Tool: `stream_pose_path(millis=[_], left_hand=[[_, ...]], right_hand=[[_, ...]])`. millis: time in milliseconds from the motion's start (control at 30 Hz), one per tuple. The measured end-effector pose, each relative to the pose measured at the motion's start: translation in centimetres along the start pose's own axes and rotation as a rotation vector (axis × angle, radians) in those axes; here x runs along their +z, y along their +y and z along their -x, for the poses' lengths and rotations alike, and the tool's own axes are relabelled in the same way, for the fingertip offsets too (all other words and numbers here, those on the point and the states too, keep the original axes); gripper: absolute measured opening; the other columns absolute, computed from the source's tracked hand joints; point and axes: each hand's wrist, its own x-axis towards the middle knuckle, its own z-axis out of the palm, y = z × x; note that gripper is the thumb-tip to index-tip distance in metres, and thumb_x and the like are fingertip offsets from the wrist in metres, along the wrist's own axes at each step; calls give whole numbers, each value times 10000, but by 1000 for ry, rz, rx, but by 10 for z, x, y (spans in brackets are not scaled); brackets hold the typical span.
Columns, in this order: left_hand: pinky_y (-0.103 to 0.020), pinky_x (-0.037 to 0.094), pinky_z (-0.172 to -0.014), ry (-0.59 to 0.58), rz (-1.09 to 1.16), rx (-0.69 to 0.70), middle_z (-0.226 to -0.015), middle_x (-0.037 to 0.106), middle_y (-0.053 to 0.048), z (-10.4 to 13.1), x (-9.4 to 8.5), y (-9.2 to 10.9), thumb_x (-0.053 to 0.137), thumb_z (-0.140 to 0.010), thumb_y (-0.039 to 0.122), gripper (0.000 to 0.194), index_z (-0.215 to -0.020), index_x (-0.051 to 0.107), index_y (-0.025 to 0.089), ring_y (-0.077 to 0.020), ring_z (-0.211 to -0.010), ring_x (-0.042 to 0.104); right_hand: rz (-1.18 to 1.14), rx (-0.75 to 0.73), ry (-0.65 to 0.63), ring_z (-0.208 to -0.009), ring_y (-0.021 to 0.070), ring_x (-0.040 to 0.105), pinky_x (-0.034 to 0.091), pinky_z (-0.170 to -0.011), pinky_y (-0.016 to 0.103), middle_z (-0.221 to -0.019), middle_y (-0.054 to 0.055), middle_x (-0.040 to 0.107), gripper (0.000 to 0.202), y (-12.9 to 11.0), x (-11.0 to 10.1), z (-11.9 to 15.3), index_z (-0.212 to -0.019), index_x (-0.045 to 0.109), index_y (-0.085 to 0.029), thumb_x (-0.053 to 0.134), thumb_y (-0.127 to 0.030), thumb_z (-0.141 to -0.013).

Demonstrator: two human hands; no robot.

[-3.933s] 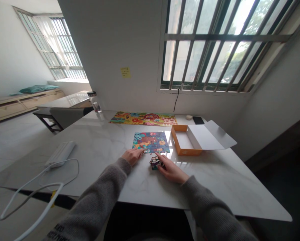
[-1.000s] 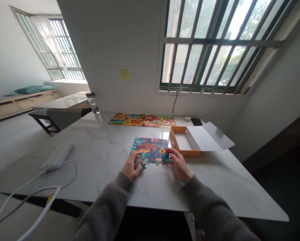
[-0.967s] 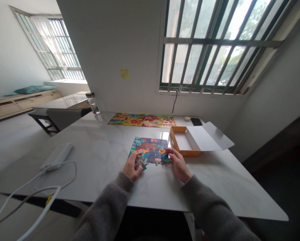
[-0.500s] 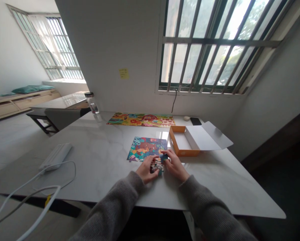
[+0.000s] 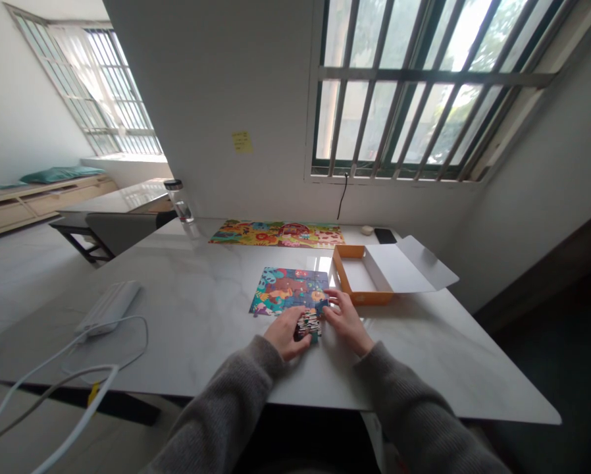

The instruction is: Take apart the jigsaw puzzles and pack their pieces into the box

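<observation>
A colourful jigsaw puzzle [image 5: 288, 288], partly joined, lies flat on the white marbled table [image 5: 197, 316]. Just in front of it, my left hand [image 5: 289, 332] is wrapped round a stack of puzzle pieces [image 5: 309, 324] whose edges show as pale stripes. Between the fingers of my right hand [image 5: 347, 322] is a dark blue puzzle piece [image 5: 320, 307], at the near right corner of the joined picture. The fingertips cover part of that piece and of the puzzle's edge.
An orange box [image 5: 367, 298] with its white lid folded back stands right of the puzzle. Behind lies a long illustrated strip [image 5: 276, 234]; a black phone [image 5: 385, 236] and a bottle [image 5: 181, 203] are near the wall. A white power strip [image 5: 110, 306] with cables sits left.
My right hand's fingers have shifted slightly on the blue piece, which now sits lower and closer to the puzzle's right edge. My left hand stays round the stack.
</observation>
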Motion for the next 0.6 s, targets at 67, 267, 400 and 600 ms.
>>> stream_pose_path(millis=[67, 267, 400, 600], left_hand=[[-464, 450, -1047, 7, -9, -6, -1213, 611, -131, 0, 0, 0, 648, -735, 218, 539, -1257, 522, 165, -300, -1157, 569], [-457, 459, -1026, 24, -24, -21, -1190, 618, -121, -1, 2, 0, 657, -738, 231, 529, -1248, 527, 180, -295, -1132, 574], [-452, 463, -1021, 0, -25, -29, -1187, 618, -129, -1, 0, 2, 643, -742, 228, 521, -1246, 528, 165, -291, -1118, 580], [-438, 478, -990, 6, -19, -33, -1152, 624, -113, -1, -1, 5, 639, -732, 215, 508, -1227, 534, 177, -278, -1083, 586]], right_hand=[[30, 39, -21, -903, 197, 631, 584, -647, 293, -1066, 76, 565, 409, 3, 1, -1, -1148, 576, -201, 610, -276, -747], [228, 14, -62, -577, 95, 544, 510, -564, 250, -966, 30, 630, 460, 6, -2, -4, -1216, 580, -205, 569, -212, -756], [159, 37, -78, -588, 106, 555, 498, -559, 247, -952, 29, 640, 458, 8, -5, -3, -1224, 579, -210, 554, -211, -766], [-19, 86, -57, -600, 98, 544, 447, -525, 215, -934, 24, 621, 431, 2, -3, 0, -1203, 578, -192, 549, -250, -778]])
